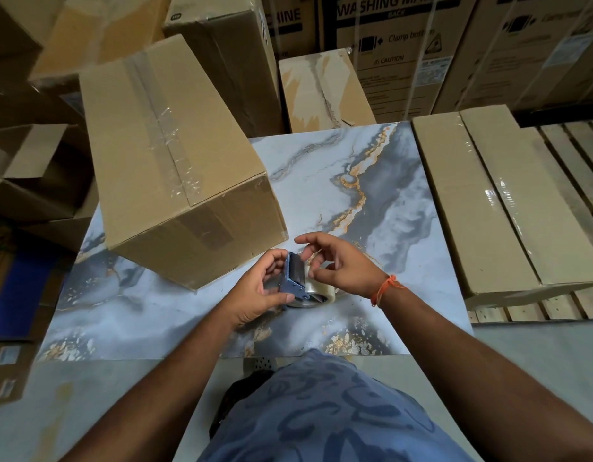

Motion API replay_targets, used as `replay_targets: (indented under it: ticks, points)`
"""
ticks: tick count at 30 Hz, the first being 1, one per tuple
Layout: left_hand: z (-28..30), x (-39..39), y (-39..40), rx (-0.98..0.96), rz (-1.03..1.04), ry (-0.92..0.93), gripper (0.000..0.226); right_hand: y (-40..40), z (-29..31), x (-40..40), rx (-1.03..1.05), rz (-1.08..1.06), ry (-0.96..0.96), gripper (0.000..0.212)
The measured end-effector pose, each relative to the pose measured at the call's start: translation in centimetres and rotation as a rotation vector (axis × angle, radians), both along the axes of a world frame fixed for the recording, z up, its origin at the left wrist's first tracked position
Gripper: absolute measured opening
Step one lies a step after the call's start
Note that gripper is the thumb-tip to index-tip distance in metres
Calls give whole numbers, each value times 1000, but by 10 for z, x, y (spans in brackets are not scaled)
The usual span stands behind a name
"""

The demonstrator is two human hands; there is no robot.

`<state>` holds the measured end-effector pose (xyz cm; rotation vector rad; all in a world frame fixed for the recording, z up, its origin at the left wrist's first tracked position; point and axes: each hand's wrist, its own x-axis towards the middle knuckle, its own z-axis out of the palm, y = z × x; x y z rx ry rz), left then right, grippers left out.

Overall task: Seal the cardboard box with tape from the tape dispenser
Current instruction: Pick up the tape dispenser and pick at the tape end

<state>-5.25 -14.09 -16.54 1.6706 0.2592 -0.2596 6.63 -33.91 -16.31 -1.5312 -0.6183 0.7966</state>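
Now left hand grips tape dispenser, blade end up; right hand pinches tape.

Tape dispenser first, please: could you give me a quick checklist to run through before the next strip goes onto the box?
1. Tape dispenser held firmly: ok, left hand grips its blue frame.
2. Free tape end found: cannot tell; right hand fingers pinch at the clear roll, but the end is not visible.
3. Cardboard box within reach: ok, it rests on the marble table just beyond the hands.
4. Top flaps closed: ok, tape already runs along the centre seam.
5. Side edges taped: cannot tell.
6. Box steady: ok, both hands are off it.
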Motion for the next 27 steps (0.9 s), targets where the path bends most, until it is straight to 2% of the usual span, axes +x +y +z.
replay_targets:
  ticks: [14, 17, 19, 22, 24, 27]
  points:
    - [-3, 3, 0, -15, -4, -11, 71, -4, 8, 6, -38, 30, 49, 56]
    - [-5, 3, 0, -24, -11, -14, 71, -10, 9, 6, -73, 10, 103, 47]
    - [-5, 3, -2, -24, -12, -15, 71, -15, 10, 6, -108, -1, 51, 33]
    - [-4, 3, -5, -25, -9, -24, 70, -21, 10, 7, -164, -3, -136, 19]
    - [-4, 3, -7, -16, -7, -28, 69, -24, 9, 7, -205, 15, -248, 17]
    - [-4, 3, -10, 10, -20, -33, 70, -29, 10, 8, -246, 27, -260, 20]
